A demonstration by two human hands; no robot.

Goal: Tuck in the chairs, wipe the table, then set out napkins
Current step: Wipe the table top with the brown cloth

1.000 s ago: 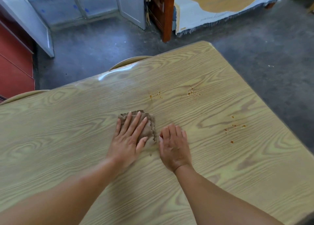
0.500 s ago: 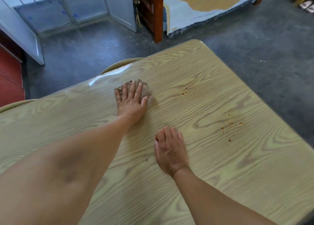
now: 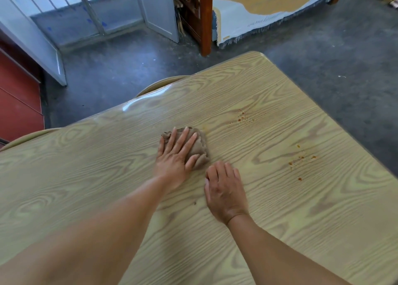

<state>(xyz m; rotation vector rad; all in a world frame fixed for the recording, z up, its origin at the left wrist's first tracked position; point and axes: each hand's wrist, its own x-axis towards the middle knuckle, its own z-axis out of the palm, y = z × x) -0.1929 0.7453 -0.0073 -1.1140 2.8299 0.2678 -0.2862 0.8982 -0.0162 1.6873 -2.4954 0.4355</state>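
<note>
Cloth [image 3: 199,147], brown & crumpled, lies mid-surface [image 3: 86,177] under left hand [image 3: 174,157], whose straight, spread fingers press it flat. Right hand [image 3: 226,194] rests flat just beside, holding nothing. Prob. soft, light, bunches easily, so best pressed w/ whole palm. Orange spots [image 3: 243,118] near.

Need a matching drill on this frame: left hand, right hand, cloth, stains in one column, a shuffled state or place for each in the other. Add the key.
Column 1
1. left hand
2. right hand
3. cloth
4. stains

Column 2
A. flat on the bare table
B. orange, right of the cloth, not yet wiped
C. fingers straight, pressing on the cloth
D. brown, crumpled, under a hand

Pairs: 1-C, 2-A, 3-D, 4-B
</note>
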